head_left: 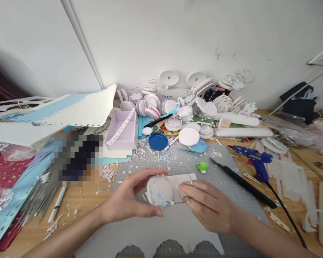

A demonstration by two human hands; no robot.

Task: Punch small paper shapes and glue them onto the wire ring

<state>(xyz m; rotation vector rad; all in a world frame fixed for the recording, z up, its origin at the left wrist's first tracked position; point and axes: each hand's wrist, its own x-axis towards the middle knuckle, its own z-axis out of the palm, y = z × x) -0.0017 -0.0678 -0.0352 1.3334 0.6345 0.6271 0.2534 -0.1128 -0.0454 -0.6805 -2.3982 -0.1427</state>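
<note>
My left hand (133, 197) is curled round a small white paper disc piece (161, 190), thumb below and fingers above. Blue and white flecks ring its edge. Just to the right, my right hand (210, 204) pinches a thin curled wire (181, 195), which reaches the disc's right side. Below both hands lies a white sheet (150, 233) with rounded cut-outs along its near edge. It rests on a grey cutting mat (140, 168).
A blue glue gun (254, 159) and a black-handled knife (244, 182) lie at the right. Behind are a green cap-like piece (202, 166), a lilac box (122, 130), a blue round lid (158, 142) and piled white discs (188, 136). Paper scraps litter the table.
</note>
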